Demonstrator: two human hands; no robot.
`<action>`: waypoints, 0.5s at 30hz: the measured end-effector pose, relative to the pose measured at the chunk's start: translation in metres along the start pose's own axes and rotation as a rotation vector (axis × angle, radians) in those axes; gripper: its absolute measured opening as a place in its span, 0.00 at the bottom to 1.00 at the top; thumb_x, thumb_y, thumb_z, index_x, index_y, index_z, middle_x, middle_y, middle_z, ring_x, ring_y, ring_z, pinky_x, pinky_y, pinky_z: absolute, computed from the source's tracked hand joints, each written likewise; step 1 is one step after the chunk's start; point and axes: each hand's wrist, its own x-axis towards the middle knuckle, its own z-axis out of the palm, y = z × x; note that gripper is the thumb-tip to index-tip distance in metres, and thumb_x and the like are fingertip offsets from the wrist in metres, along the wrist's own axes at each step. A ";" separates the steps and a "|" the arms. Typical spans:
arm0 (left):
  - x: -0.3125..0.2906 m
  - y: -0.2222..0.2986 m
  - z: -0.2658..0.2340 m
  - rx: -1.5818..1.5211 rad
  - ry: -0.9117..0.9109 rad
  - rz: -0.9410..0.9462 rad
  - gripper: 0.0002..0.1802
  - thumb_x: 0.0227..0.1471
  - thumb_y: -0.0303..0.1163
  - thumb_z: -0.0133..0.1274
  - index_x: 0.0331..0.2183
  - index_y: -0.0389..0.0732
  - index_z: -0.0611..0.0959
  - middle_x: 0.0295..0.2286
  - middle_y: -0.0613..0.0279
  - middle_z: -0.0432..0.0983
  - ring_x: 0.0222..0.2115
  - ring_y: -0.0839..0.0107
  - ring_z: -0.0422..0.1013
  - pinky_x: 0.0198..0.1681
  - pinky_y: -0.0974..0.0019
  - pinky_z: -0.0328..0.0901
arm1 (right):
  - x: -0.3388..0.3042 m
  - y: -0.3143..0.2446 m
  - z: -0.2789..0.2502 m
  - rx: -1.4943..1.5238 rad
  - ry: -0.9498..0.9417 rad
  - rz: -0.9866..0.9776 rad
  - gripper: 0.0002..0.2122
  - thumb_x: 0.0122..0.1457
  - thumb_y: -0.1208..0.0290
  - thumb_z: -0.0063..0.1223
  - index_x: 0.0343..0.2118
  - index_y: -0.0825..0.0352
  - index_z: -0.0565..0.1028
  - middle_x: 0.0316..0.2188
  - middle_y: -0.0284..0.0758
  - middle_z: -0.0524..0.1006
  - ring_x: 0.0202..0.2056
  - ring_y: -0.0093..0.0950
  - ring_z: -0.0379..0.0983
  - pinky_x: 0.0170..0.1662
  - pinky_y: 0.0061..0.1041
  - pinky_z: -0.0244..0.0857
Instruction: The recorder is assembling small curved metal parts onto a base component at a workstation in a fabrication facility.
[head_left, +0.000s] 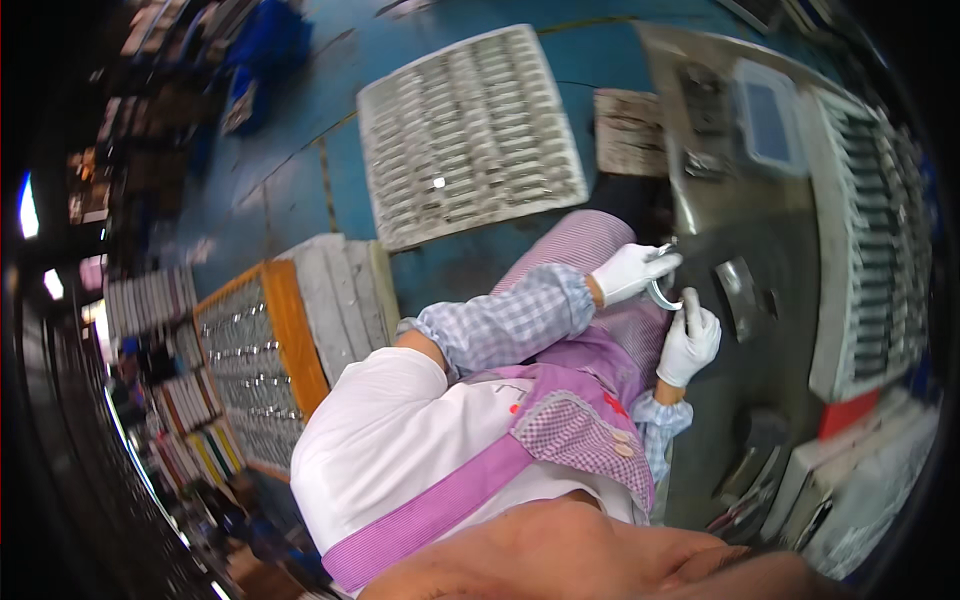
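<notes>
Left hand [632, 270]: white glove, clenched on upper end of a small curved metal part [663, 290], checked sleeve guard on forearm.
Right hand [688, 342]: white glove, just below, fingers pinching the part's lower end.
Part pos: between both hands, touching both, held over near edge of the grey bench [790, 290].
Long axis: approx top to bottom of view, bowed; ends too small to tell which way it points.
Nearer hand: even, both on it.
Nearby: white tray of metal pieces [470, 130] on blue floor, well apart to the left; slotted rack [870, 230] on bench, right.

White gloves on left hand [632, 271] and right hand [689, 343], checked oversleeves, white shirt, purple apron.
</notes>
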 end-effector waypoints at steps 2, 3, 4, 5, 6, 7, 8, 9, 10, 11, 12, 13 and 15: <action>-0.003 -0.096 -0.077 0.833 0.380 0.684 0.10 0.58 0.31 0.52 0.40 0.38 0.82 0.33 0.54 0.78 0.30 0.60 0.77 0.34 0.61 0.73 | 0.002 -0.006 0.017 0.161 -0.001 0.070 0.14 0.54 0.76 0.63 0.45 0.59 0.82 0.25 0.33 0.75 0.28 0.34 0.72 0.34 0.34 0.66; -0.013 -0.132 -0.118 0.894 0.572 0.666 0.10 0.56 0.31 0.53 0.40 0.41 0.82 0.35 0.52 0.78 0.34 0.59 0.78 0.36 0.62 0.73 | 0.005 -0.007 0.014 0.093 -0.041 0.094 0.12 0.59 0.74 0.62 0.46 0.62 0.82 0.27 0.35 0.77 0.28 0.34 0.73 0.34 0.33 0.67; -0.020 -0.144 -0.143 0.937 0.516 0.383 0.10 0.56 0.27 0.50 0.41 0.42 0.82 0.36 0.50 0.78 0.37 0.56 0.77 0.40 0.59 0.73 | 0.006 0.011 0.007 0.010 -0.076 0.157 0.11 0.58 0.75 0.61 0.45 0.63 0.82 0.27 0.35 0.78 0.29 0.34 0.74 0.36 0.32 0.68; -0.043 -0.186 -0.199 1.178 0.674 0.319 0.11 0.57 0.29 0.51 0.41 0.43 0.82 0.36 0.49 0.78 0.39 0.54 0.77 0.43 0.57 0.73 | 0.013 0.008 0.009 0.033 -0.094 0.128 0.12 0.59 0.75 0.61 0.45 0.63 0.82 0.28 0.35 0.78 0.29 0.34 0.75 0.36 0.32 0.68; -0.083 -0.228 -0.254 1.184 0.786 0.054 0.13 0.59 0.36 0.51 0.41 0.39 0.81 0.38 0.46 0.79 0.41 0.48 0.76 0.46 0.52 0.71 | 0.019 0.003 0.016 0.067 -0.116 0.099 0.12 0.59 0.75 0.60 0.46 0.63 0.82 0.28 0.35 0.79 0.30 0.34 0.75 0.36 0.32 0.68; -0.086 -0.239 -0.274 0.676 1.065 -0.142 0.17 0.61 0.40 0.48 0.41 0.36 0.81 0.40 0.41 0.79 0.43 0.44 0.75 0.49 0.49 0.68 | 0.018 0.016 0.015 0.062 -0.135 0.140 0.12 0.60 0.73 0.59 0.46 0.61 0.81 0.29 0.34 0.79 0.31 0.34 0.76 0.37 0.32 0.69; -0.123 -0.261 -0.324 0.690 1.110 -0.219 0.21 0.60 0.45 0.51 0.43 0.35 0.81 0.41 0.38 0.78 0.44 0.40 0.73 0.49 0.48 0.67 | 0.022 0.012 0.024 0.088 -0.142 0.138 0.12 0.60 0.73 0.59 0.46 0.61 0.81 0.29 0.34 0.79 0.31 0.34 0.76 0.37 0.32 0.69; -0.136 -0.274 -0.348 0.720 1.087 -0.246 0.20 0.60 0.43 0.51 0.45 0.37 0.81 0.39 0.39 0.79 0.43 0.42 0.74 0.48 0.50 0.68 | 0.022 0.015 0.026 -0.005 -0.177 0.155 0.11 0.60 0.71 0.59 0.46 0.59 0.82 0.30 0.33 0.79 0.32 0.33 0.75 0.38 0.32 0.68; -0.139 -0.283 -0.367 0.636 1.046 -0.311 0.19 0.59 0.41 0.53 0.44 0.37 0.82 0.39 0.42 0.80 0.43 0.46 0.75 0.46 0.52 0.68 | 0.023 0.018 0.027 -0.102 -0.210 0.175 0.11 0.61 0.70 0.58 0.46 0.57 0.82 0.30 0.32 0.78 0.33 0.33 0.75 0.38 0.32 0.68; -0.144 -0.298 -0.385 0.587 1.036 -0.287 0.16 0.57 0.39 0.56 0.42 0.38 0.83 0.39 0.44 0.80 0.42 0.49 0.77 0.45 0.55 0.69 | 0.025 0.017 0.029 -0.177 -0.223 0.199 0.10 0.61 0.67 0.57 0.45 0.54 0.82 0.30 0.32 0.77 0.33 0.33 0.74 0.38 0.33 0.68; -0.187 -0.316 -0.420 0.582 1.051 -0.333 0.17 0.54 0.38 0.59 0.42 0.39 0.84 0.38 0.46 0.81 0.41 0.53 0.78 0.45 0.58 0.70 | 0.025 0.006 0.046 -0.126 -0.241 0.195 0.10 0.61 0.67 0.57 0.45 0.54 0.82 0.30 0.32 0.77 0.33 0.33 0.74 0.38 0.33 0.68; -0.184 -0.322 -0.432 0.621 1.108 -0.310 0.17 0.53 0.37 0.60 0.43 0.39 0.85 0.37 0.48 0.82 0.40 0.55 0.79 0.45 0.59 0.70 | 0.027 0.005 0.046 -0.160 -0.222 0.179 0.10 0.61 0.66 0.57 0.45 0.53 0.82 0.28 0.32 0.76 0.32 0.34 0.74 0.37 0.34 0.67; -0.184 -0.337 -0.447 0.572 1.278 -0.299 0.18 0.51 0.38 0.62 0.43 0.40 0.85 0.37 0.50 0.83 0.40 0.57 0.79 0.45 0.60 0.71 | 0.028 0.001 0.052 -0.202 -0.207 0.157 0.10 0.61 0.66 0.57 0.44 0.53 0.82 0.27 0.32 0.75 0.31 0.35 0.73 0.36 0.35 0.67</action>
